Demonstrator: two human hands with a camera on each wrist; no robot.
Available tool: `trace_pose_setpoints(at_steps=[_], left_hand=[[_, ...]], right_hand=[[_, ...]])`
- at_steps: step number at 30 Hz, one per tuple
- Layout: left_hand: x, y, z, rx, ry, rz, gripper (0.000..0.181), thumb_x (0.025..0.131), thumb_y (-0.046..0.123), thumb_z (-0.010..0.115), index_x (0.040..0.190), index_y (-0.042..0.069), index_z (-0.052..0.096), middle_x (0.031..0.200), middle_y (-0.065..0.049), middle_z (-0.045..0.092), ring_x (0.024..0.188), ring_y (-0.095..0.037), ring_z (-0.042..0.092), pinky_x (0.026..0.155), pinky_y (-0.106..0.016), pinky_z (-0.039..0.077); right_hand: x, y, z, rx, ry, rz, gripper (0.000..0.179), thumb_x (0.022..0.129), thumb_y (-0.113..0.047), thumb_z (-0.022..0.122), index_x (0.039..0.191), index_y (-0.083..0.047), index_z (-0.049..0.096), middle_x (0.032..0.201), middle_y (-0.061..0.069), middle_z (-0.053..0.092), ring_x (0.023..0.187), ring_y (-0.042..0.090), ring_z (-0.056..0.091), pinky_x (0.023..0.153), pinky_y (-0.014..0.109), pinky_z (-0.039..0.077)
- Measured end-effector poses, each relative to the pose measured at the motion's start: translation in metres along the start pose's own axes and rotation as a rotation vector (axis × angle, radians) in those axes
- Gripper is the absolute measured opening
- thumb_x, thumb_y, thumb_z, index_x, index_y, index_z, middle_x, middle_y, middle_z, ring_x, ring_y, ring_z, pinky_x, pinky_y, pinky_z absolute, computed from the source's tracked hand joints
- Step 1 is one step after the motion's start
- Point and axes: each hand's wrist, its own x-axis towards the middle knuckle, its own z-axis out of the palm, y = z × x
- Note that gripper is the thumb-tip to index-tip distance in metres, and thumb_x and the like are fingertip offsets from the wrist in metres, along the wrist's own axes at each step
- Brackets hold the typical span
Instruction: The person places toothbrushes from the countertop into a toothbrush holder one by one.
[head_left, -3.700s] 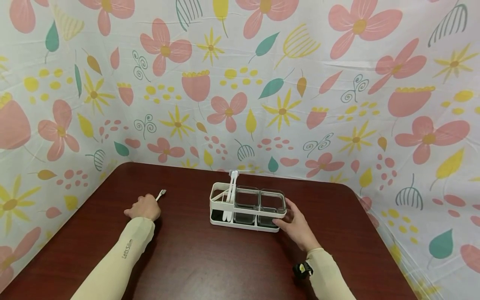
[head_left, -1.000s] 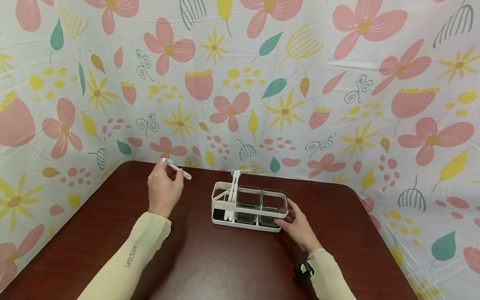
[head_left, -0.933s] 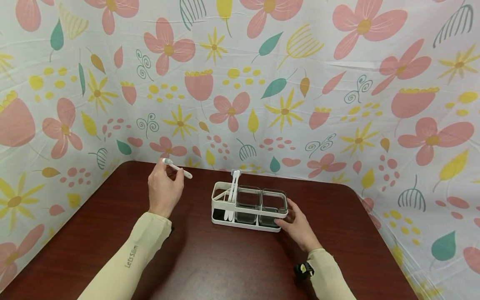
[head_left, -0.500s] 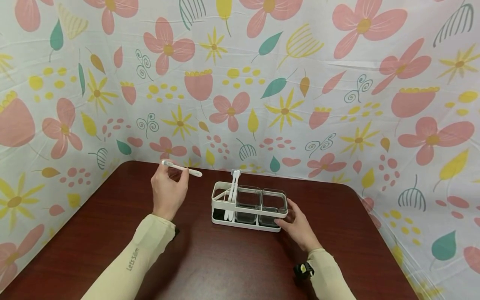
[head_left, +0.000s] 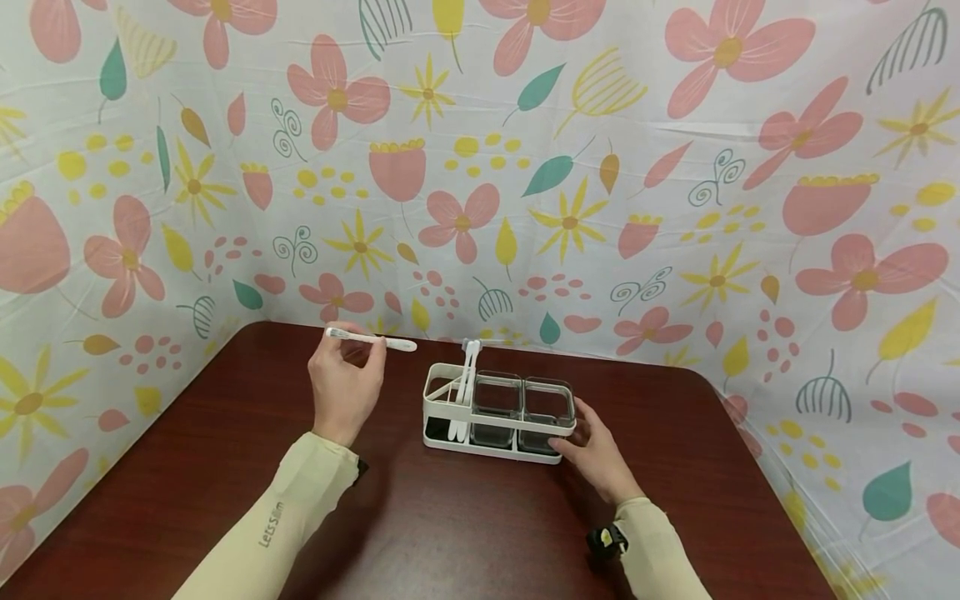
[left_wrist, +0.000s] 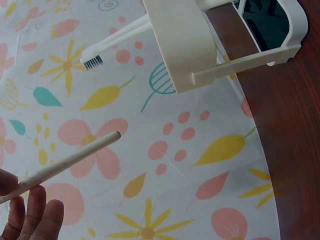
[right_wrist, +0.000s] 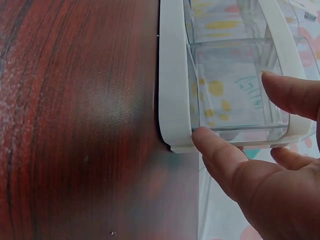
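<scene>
Between thumb and fingers, my left hand [head_left: 347,392] pinches a white toothbrush [head_left: 399,343] above the table, left of the holder. It lies nearly level, its bristle head at the left and its handle end pointing right. In the left wrist view, the toothbrush handle [left_wrist: 75,159] juts out past the fingers. My right hand [head_left: 598,457] grips the right end of a white toothbrush holder [head_left: 448,411] standing on the table. White toothbrushes [head_left: 466,383] lean in its left part, heads up. Two clear cups [head_left: 497,398] fill its middle and right parts.
The dark red-brown wooden table [head_left: 465,525] carries the holder. Behind and at both sides hangs a white curtain [head_left: 480,167] printed with flowers and leaves. A black strap [head_left: 606,540] sits at my right wrist.
The left hand has lifted the toothbrush off the table at the left and moved right with it. Its handle has swung from sloping down to nearly level. My right hand stays on the holder.
</scene>
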Motion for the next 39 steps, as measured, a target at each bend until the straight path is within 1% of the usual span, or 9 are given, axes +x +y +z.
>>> trace_pose_setpoints(at_steps=[12, 17, 21, 23, 25, 29, 31, 32, 39], left_hand=[[-0.004, 0.008, 0.007, -0.063, -0.017, 0.024, 0.019, 0.086, -0.001, 0.073, 0.098, -0.001, 0.058, 0.090, -0.011, 0.064, 0.080, -0.022, 0.069, 0.075, -0.025, 0.054], [-0.005, 0.010, 0.011, -0.075, -0.020, 0.028, 0.020, 0.085, -0.002, 0.074, 0.098, -0.001, 0.058, 0.089, -0.012, 0.063, 0.080, -0.025, 0.069, 0.076, -0.030, 0.055], [-0.006, 0.012, 0.016, -0.082, -0.026, 0.024, 0.023, 0.083, -0.009, 0.073, 0.100, -0.006, 0.058, 0.092, -0.019, 0.062, 0.082, -0.030, 0.069, 0.076, -0.040, 0.056], [-0.007, 0.013, 0.019, -0.081, -0.030, 0.028, 0.024, 0.083, -0.010, 0.073, 0.101, -0.006, 0.058, 0.092, -0.020, 0.063, 0.081, -0.031, 0.069, 0.075, -0.038, 0.056], [-0.008, 0.020, 0.019, -0.086, -0.043, 0.029, 0.023, 0.083, -0.010, 0.072, 0.101, -0.007, 0.058, 0.092, -0.020, 0.064, 0.080, -0.031, 0.070, 0.072, -0.032, 0.056], [-0.011, 0.018, 0.025, -0.109, -0.074, 0.052, 0.023, 0.085, -0.006, 0.073, 0.104, -0.003, 0.061, 0.087, -0.015, 0.064, 0.076, -0.025, 0.069, 0.066, -0.020, 0.051], [-0.012, 0.018, 0.028, -0.111, -0.097, 0.048, 0.023, 0.085, -0.005, 0.072, 0.106, -0.003, 0.061, 0.087, -0.015, 0.064, 0.076, -0.025, 0.069, 0.064, -0.023, 0.052], [-0.013, 0.012, 0.031, -0.113, -0.107, 0.051, 0.024, 0.086, -0.003, 0.073, 0.107, -0.002, 0.062, 0.087, -0.012, 0.064, 0.076, -0.023, 0.068, 0.064, -0.023, 0.052], [-0.019, 0.008, 0.040, -0.090, -0.172, 0.060, 0.026, 0.087, 0.001, 0.072, 0.111, 0.000, 0.062, 0.089, -0.007, 0.063, 0.078, -0.018, 0.067, 0.067, -0.028, 0.055]], right_hand=[[0.000, -0.001, 0.000, 0.000, 0.007, -0.001, 0.081, 0.093, -0.001, 0.067, 0.157, -0.010, 0.020, 0.141, 0.028, 0.046, 0.130, 0.041, 0.048, 0.092, 0.043, 0.050], [0.000, -0.001, 0.000, -0.002, 0.007, 0.002, 0.081, 0.093, -0.001, 0.067, 0.157, -0.010, 0.020, 0.141, 0.028, 0.046, 0.130, 0.041, 0.047, 0.092, 0.043, 0.050], [0.000, -0.001, 0.000, -0.003, 0.007, 0.005, 0.081, 0.093, -0.001, 0.067, 0.157, -0.009, 0.019, 0.141, 0.028, 0.045, 0.130, 0.041, 0.047, 0.092, 0.043, 0.050], [0.000, -0.001, 0.000, -0.002, 0.005, 0.005, 0.081, 0.093, -0.001, 0.067, 0.157, -0.009, 0.019, 0.141, 0.028, 0.045, 0.130, 0.041, 0.047, 0.092, 0.043, 0.051], [0.000, -0.001, 0.000, -0.002, 0.003, 0.005, 0.082, 0.093, -0.001, 0.067, 0.158, -0.009, 0.019, 0.141, 0.028, 0.045, 0.130, 0.041, 0.047, 0.092, 0.043, 0.051], [-0.001, 0.000, -0.001, -0.005, 0.003, 0.004, 0.082, 0.093, -0.002, 0.068, 0.158, -0.009, 0.019, 0.141, 0.028, 0.046, 0.129, 0.041, 0.048, 0.091, 0.042, 0.051], [-0.001, 0.000, -0.001, -0.009, 0.007, 0.003, 0.081, 0.093, -0.002, 0.068, 0.157, -0.009, 0.019, 0.141, 0.027, 0.046, 0.128, 0.040, 0.049, 0.090, 0.041, 0.051], [-0.001, 0.000, -0.001, -0.011, 0.009, 0.004, 0.081, 0.093, -0.002, 0.068, 0.157, -0.009, 0.019, 0.141, 0.027, 0.046, 0.128, 0.040, 0.049, 0.090, 0.041, 0.051], [0.001, 0.004, 0.000, -0.021, 0.014, 0.010, 0.081, 0.093, -0.003, 0.068, 0.158, -0.010, 0.019, 0.142, 0.027, 0.045, 0.129, 0.041, 0.049, 0.091, 0.042, 0.051]])
